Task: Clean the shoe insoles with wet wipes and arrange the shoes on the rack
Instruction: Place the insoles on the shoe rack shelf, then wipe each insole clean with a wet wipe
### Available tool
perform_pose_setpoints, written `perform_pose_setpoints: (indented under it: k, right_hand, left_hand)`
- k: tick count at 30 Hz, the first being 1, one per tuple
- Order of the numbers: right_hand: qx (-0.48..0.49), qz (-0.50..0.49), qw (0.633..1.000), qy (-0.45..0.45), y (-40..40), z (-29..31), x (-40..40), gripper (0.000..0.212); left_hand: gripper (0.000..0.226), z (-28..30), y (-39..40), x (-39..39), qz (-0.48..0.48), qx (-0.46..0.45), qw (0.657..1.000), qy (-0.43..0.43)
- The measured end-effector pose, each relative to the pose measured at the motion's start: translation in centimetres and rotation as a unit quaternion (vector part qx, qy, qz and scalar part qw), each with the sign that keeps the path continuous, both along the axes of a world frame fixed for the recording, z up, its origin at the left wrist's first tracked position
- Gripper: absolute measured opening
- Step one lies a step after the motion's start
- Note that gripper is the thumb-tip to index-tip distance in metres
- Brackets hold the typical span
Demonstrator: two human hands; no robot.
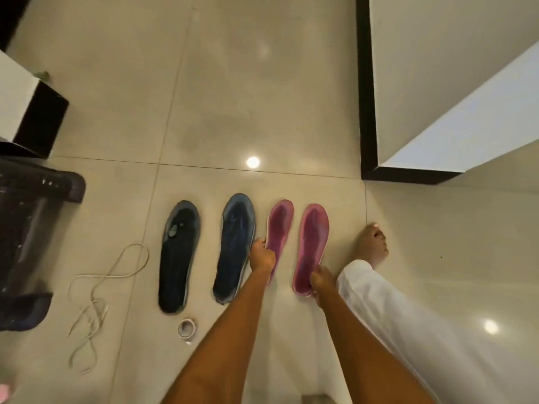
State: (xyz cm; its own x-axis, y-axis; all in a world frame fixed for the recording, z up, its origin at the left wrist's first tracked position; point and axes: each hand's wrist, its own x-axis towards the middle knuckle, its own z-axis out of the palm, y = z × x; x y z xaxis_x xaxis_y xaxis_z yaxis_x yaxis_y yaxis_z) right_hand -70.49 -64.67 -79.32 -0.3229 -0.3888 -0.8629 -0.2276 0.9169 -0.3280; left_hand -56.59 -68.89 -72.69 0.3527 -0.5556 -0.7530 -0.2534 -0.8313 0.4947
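Several insoles lie side by side on the beige tiled floor. A black insole is leftmost, with a dark blue insole beside it. My left hand grips the left edge of the left pink insole. My right hand grips the heel end of the right pink insole. No wet wipe is visible.
A loose shoelace and a coiled white band lie left of my arms. A dark plastic rack or basket stands at the left edge. My foot and white trouser leg are at right. A white wall corner with black skirting rises behind.
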Motion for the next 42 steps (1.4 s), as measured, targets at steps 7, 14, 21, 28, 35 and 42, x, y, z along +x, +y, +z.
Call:
perform_pose_setpoints:
  k: [7,14,21,28,35,42]
  right_hand:
    - [-0.036,-0.031,0.997,0.062,0.4,8.0,1.4,0.048]
    - [-0.136,0.111,0.984,-0.038,1.4,21.6,7.8,0.024]
    - [-0.159,0.227,0.949,-0.154,6.0,34.7,19.8,0.023]
    - [-0.222,0.353,0.887,-0.198,10.3,43.6,32.9,0.023]
    - [-0.276,0.401,0.845,-0.22,15.1,52.1,42.0,0.019]
    - [-0.311,0.425,0.819,-0.227,15.4,55.4,47.1,0.021]
  left_hand:
    - [0.052,3.6,2.7,0.3,0.0,0.02,1.0,0.013]
    - [0.033,14.8,7.0,5.9,0.101,-0.052,0.992,0.056]
    - [0.029,26.4,13.1,16.3,0.216,-0.152,0.962,0.071]
    - [0.025,36.0,17.0,28.3,0.293,-0.233,0.922,0.095]
    - [0.015,44.2,23.4,36.2,0.349,-0.296,0.882,0.115]
    - [0.028,47.5,25.5,41.0,0.389,-0.308,0.866,0.064]
